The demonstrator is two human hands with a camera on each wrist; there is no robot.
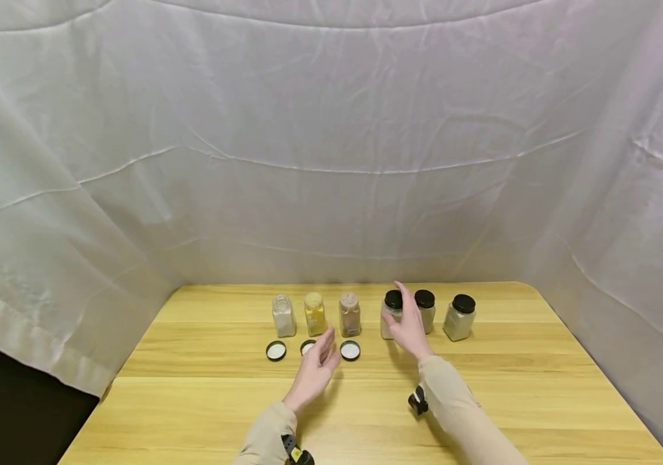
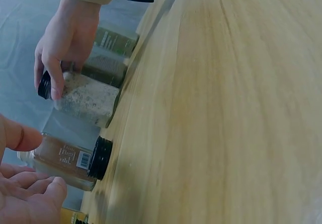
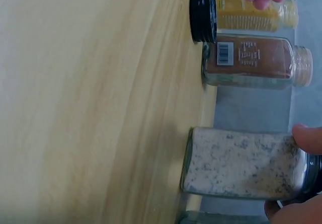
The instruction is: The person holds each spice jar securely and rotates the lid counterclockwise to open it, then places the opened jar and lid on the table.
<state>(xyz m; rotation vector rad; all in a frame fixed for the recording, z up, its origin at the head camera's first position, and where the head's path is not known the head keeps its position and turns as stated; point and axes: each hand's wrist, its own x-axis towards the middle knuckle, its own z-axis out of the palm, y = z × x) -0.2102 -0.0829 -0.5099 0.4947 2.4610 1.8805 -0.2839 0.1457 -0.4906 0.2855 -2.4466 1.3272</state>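
Observation:
My right hand is around a glass jar of pale, dark-flecked contents, with thumb and fingers on opposite sides near its black lid. The jar's base is at the tabletop. In the head view my left hand hovers with relaxed, parted fingers in front of the uncapped jars, holding nothing. Beyond it stand a brown-filled jar, a yellow-filled jar and a white-filled jar. Black lids with white liners lie before them; my left hand partly covers the middle lid.
Two more black-lidded jars stand right of the gripped one: a near one and a farther one. A lid and another lid lie on the wooden table. A grey curtain hangs behind.

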